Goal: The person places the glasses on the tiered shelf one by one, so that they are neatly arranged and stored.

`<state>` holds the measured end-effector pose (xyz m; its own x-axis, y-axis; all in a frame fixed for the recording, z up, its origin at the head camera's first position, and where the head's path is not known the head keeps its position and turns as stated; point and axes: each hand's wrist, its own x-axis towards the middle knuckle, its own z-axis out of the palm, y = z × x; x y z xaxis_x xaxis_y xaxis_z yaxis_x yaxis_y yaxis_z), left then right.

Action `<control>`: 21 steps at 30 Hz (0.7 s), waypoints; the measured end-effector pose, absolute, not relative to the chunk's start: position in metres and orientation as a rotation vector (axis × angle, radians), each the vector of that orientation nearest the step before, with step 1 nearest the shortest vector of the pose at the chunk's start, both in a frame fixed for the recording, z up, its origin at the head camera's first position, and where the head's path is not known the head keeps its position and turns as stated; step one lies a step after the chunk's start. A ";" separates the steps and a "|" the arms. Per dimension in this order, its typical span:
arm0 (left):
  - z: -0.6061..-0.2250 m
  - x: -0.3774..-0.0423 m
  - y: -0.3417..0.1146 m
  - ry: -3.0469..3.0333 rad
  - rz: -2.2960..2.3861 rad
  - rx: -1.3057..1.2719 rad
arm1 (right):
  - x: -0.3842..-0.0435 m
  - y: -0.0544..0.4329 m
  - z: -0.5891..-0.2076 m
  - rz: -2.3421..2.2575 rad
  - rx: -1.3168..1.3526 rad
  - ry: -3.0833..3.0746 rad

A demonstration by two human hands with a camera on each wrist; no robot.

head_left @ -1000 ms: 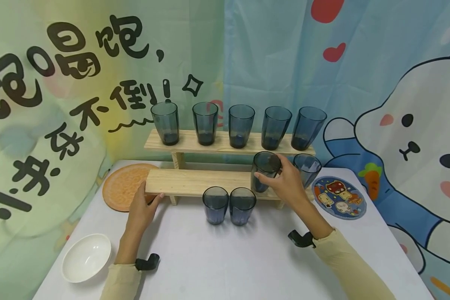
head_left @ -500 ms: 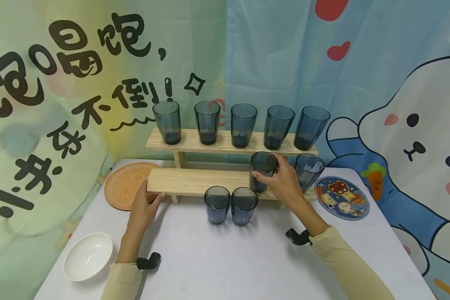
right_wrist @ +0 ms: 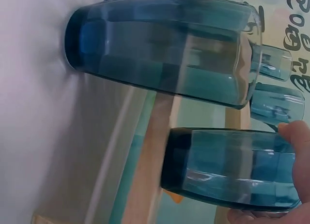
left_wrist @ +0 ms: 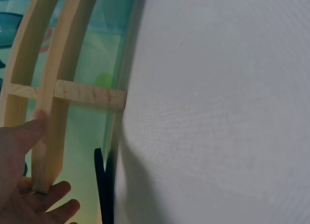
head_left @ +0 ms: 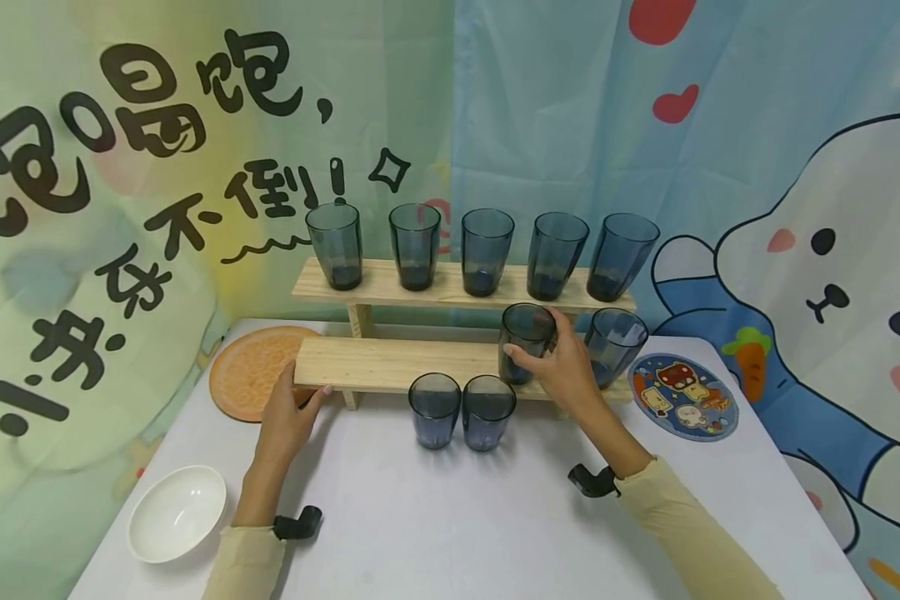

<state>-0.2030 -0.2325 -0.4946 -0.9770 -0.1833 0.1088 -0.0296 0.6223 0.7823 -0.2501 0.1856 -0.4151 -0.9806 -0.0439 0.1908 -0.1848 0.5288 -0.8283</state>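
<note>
A two-tier wooden shelf (head_left: pixel 397 364) stands on the table. My right hand (head_left: pixel 570 367) grips a dark blue drinking glass (head_left: pixel 523 346) near its rim, thumb on one side and fingers on the other; the glass is upright at the right part of the lower board. In the right wrist view this glass (right_wrist: pixel 227 168) has its base at the board edge. Just to its right is another glass (head_left: pixel 617 346). My left hand (head_left: pixel 285 417) holds the left end of the lower board (left_wrist: pixel 51 122), thumb pressed on its face and fingers round the end.
Several glasses (head_left: pixel 487 250) line the upper board. Two more glasses (head_left: pixel 433 410) stand side by side on the table before the shelf. A round orange mat (head_left: pixel 251 375) and white bowl (head_left: pixel 177 512) lie left; a blue patterned mat (head_left: pixel 682 396) lies right.
The glass in my right hand has shifted slightly left along the lower board, widening the gap to the glass on its right. My left hand stays at the board's end.
</note>
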 end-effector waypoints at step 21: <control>-0.493 -0.202 -0.231 -2.656 -1.282 0.172 | -0.188 0.185 -0.434 1.587 0.319 -2.142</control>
<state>-0.2025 -0.2312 -0.4931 -0.9758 -0.1843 0.1173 -0.0228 0.6199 0.7843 -0.1878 0.1848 -0.4336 -0.8707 0.0807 0.4851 -0.4406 0.3099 -0.8425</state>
